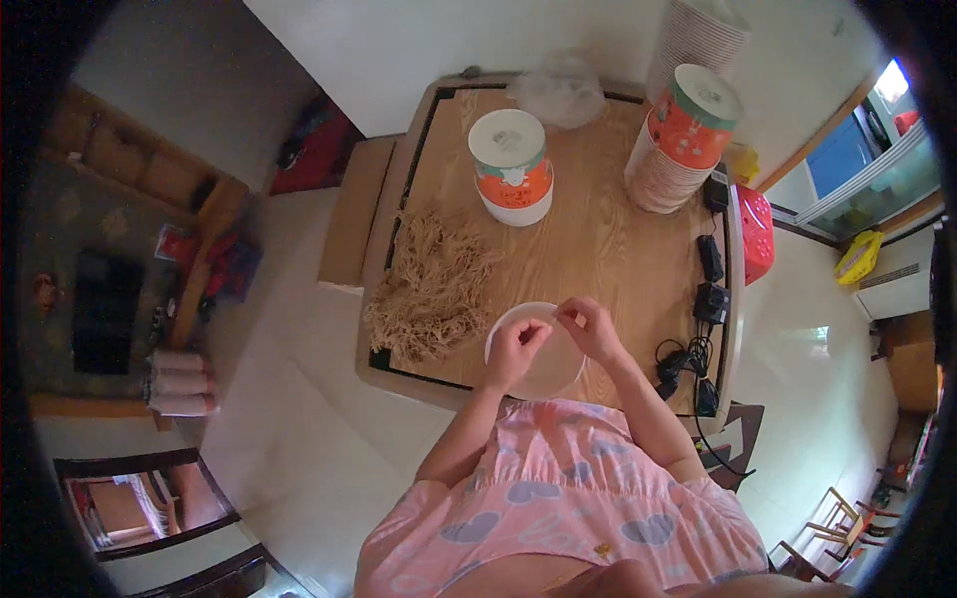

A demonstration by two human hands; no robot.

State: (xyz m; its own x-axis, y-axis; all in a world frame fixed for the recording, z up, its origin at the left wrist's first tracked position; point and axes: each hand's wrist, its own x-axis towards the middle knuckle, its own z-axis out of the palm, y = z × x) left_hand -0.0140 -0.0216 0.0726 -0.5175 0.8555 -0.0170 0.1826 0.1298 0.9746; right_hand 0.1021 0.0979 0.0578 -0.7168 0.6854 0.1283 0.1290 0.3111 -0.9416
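Note:
At the table's near edge, my left hand (518, 347) is closed in a pinch over the left rim of a round white bowl (554, 374). Above the bowl's right side, my right hand (590, 326) pinches too, its fingertips close to the left hand's. Whatever lies between the fingers of either hand is too small to make out. A tangled heap of tan, crinkly strands (439, 284) spreads to the left of the bowl. Farther back stands an upside-down paper tub (511, 169) in orange, green and white.
At the table's back right rises a stack of similar tubs (688, 130), with white nested bowls (698, 45) behind it. A clear plastic bag (560, 92) lies at the back edge. Black adapters (711, 302) and coiled cables (688, 367) line the right edge, beside a red basket (755, 234).

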